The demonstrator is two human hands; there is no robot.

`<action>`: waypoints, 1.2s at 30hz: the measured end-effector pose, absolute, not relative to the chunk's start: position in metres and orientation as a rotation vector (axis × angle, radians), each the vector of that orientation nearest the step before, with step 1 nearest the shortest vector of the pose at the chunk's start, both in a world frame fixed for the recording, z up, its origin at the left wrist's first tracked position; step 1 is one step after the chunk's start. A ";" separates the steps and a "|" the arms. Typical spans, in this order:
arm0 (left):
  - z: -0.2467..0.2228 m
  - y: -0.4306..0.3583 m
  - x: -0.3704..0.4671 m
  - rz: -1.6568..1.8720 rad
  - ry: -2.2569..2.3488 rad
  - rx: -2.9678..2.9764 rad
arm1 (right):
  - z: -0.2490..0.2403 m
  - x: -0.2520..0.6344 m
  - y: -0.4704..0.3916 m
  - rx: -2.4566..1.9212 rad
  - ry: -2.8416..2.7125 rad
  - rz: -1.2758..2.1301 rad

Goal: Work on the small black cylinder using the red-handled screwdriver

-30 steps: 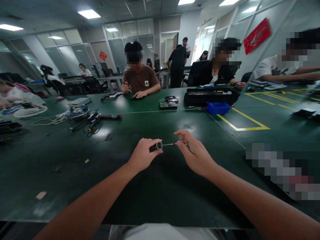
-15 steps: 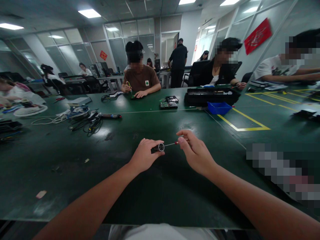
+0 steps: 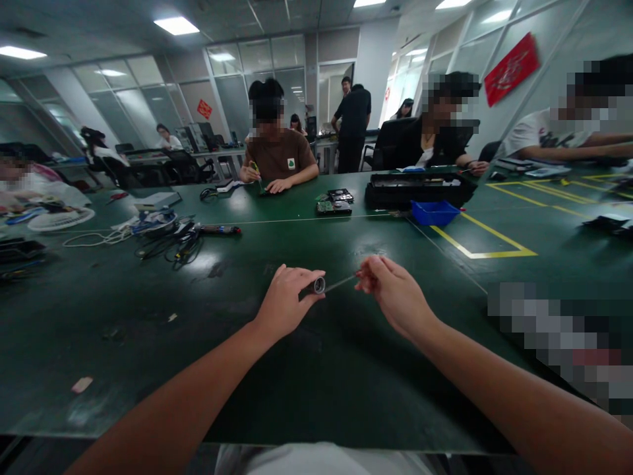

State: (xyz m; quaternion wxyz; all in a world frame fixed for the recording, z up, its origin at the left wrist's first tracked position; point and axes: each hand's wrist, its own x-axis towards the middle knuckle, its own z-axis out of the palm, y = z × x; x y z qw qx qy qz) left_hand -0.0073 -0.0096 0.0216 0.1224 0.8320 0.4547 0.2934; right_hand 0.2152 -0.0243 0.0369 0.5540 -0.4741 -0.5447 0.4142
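Note:
Between the thumb and fingers of my left hand (image 3: 285,298) is a small dark cylinder (image 3: 319,285), its round, light-rimmed open end turned toward my right side. My right hand (image 3: 388,285) is closed on a thin screwdriver (image 3: 341,284), most of whose handle is hidden in the fingers. The metal shaft points left, and its tip is close to the cylinder's rim; whether it touches, I cannot tell. Both hands are above the green tabletop (image 3: 306,389).
Tangled cables (image 3: 180,241) lie on the left. Circuit boards and drives (image 3: 336,203) sit farther back, beside a blue tray (image 3: 434,213) and a long black housing (image 3: 420,191). A co-worker (image 3: 281,155) sits opposite. Small scraps (image 3: 82,384) lie at front left.
My right hand has turned and its fingers have closed further around the screwdriver, covering the red part. The shaft is now slanted more steeply. The cylinder has shifted up slightly.

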 end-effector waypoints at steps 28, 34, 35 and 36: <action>0.021 -0.009 -0.006 0.817 1.325 2.351 | 0.040 0.213 -0.040 -1.166 -1.720 0.678; 0.021 -0.009 -0.007 0.841 1.313 2.353 | 0.043 0.212 -0.043 -1.237 -1.768 0.463; 0.020 -0.009 -0.007 0.841 1.308 2.353 | 0.044 0.211 -0.044 -1.235 -1.785 0.458; 0.020 -0.009 -0.007 0.838 1.301 2.354 | 0.044 0.211 -0.044 -1.234 -1.793 0.463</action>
